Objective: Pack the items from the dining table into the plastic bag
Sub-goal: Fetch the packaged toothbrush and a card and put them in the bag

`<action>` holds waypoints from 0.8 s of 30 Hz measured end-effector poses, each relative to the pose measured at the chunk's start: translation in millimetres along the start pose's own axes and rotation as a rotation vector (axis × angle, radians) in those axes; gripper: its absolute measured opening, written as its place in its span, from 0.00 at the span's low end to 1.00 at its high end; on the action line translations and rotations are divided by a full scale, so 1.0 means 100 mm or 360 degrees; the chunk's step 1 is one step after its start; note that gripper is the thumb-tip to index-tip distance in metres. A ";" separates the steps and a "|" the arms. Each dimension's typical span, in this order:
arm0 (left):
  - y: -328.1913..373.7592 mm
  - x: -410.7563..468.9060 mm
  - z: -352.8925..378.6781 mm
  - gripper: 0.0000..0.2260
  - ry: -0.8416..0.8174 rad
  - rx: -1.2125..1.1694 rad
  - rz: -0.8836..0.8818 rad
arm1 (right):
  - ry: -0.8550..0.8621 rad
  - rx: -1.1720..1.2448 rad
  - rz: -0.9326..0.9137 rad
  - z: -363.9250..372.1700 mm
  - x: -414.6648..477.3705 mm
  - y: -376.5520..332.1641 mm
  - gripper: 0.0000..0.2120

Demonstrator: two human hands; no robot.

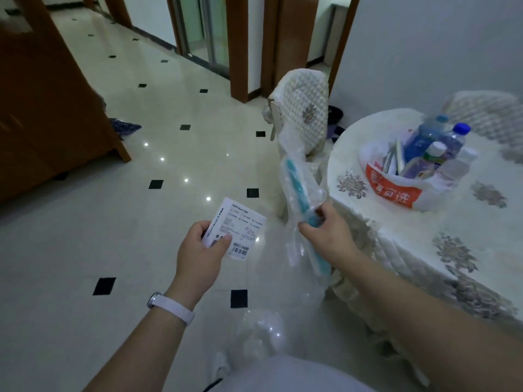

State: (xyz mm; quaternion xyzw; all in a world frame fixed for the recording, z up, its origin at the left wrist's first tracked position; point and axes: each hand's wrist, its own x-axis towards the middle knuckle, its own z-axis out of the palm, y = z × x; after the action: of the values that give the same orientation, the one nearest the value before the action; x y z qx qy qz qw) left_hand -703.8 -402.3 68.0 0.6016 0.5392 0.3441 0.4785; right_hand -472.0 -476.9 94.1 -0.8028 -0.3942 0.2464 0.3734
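Observation:
My left hand (pixel 201 251) grips a small white box (pixel 237 225) with printed text and a barcode, held over the floor. My right hand (pixel 328 232) is closed around a long teal object in a clear plastic wrapper (pixel 297 182), held upright beside the table's edge. On the dining table (pixel 424 236) stands a white plastic bag with a red panel (pixel 393 190), its mouth open. Inside it are blue-capped water bottles (pixel 450 142), a white-capped bottle (pixel 435 155) and some thin packets.
A chair with a quilted cream cover (pixel 305 108) stands left of the table, another (pixel 486 117) behind it. A wooden cabinet (pixel 42 108) is at the left. The glossy tiled floor (pixel 113 222) spreads out in front.

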 end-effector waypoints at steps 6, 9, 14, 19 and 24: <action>0.09 1.00 0.02 0.10 -0.0235 -0.0009 0.0094 | 0.0253 0.0053 0.0005 0.07 0.44 -0.45 0.16; 0.15 1.31 0.21 0.09 -0.0377 -0.0044 0.0101 | 0.0330 0.0021 0.0114 0.07 0.60 -0.35 0.18; 0.15 1.76 0.67 0.08 -0.0607 0.0031 0.0087 | 0.0423 -0.0009 0.0352 0.02 1.00 -0.03 0.19; 0.26 2.30 1.27 0.09 -0.0726 0.0162 0.0083 | 0.0525 0.0075 0.0429 -0.15 1.64 0.33 0.16; 0.59 2.78 1.97 0.09 -0.0893 0.0328 0.0102 | 0.0676 0.0252 0.0506 -0.53 2.33 0.61 0.16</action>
State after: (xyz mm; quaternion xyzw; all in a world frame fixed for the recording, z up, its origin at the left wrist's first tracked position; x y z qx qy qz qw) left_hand -451.7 -168.5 35.1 0.7353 0.3987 0.1226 0.5341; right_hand -275.8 -332.6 53.8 -0.8566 -0.1556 0.1581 0.4659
